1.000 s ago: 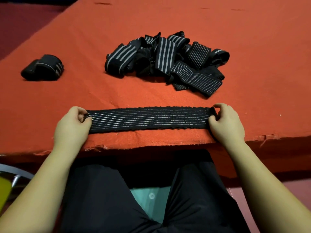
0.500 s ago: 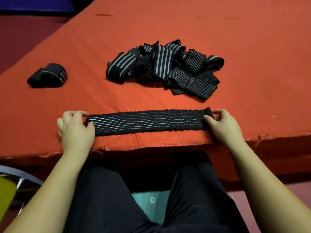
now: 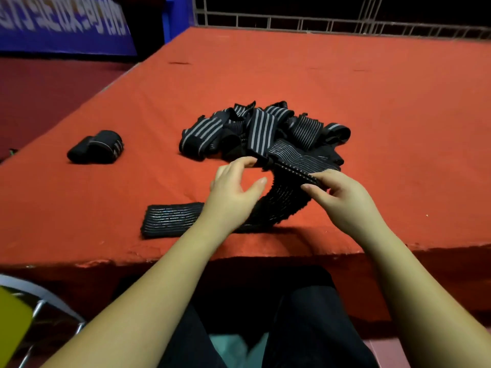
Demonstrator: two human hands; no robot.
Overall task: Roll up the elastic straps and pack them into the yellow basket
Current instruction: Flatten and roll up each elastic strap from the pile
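Right hand (image 3: 342, 197) pinching lifted end of strap (image 3: 172, 219), raised to fold back and start roll; other end lying flat near table (image 3: 398, 102) front edge as anchor. Left hand (image 3: 233, 192) open, fingers relaxed above arch, holding nothing, poised to catch fold. Pile (image 3: 265, 131) just behind hands, touching or apart hard to tell. Rolls (image 3: 97, 147) parked well left. Bare cloth left of strap for rolling. Yellow basket (image 3: 12, 322), likely, barely showing low left, below table

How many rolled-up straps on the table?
1: the rolled strap lies alone at the table's far left. The pile may hide more.
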